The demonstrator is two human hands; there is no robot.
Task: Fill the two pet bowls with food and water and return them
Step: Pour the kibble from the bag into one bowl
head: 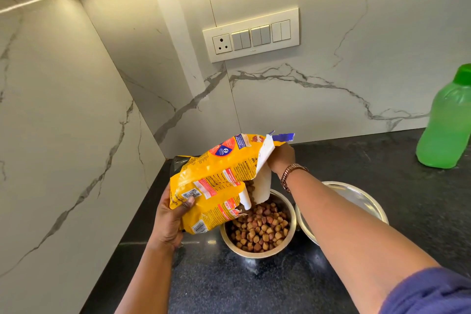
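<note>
Both hands hold the yellow food bag (216, 181) tipped over the full bowl (257, 229) near the surface's back left corner. Left hand (169, 222) fingers grip its bottom; right hand (280, 157) fingers are hidden. The second bowl (356, 199) touches the first.

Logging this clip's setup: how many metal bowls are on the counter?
2. One bowl sits under the tilted yellow food bag and holds kibble. The second bowl is beside it on the right, partly hidden by the right forearm; its visible part looks empty.
</note>
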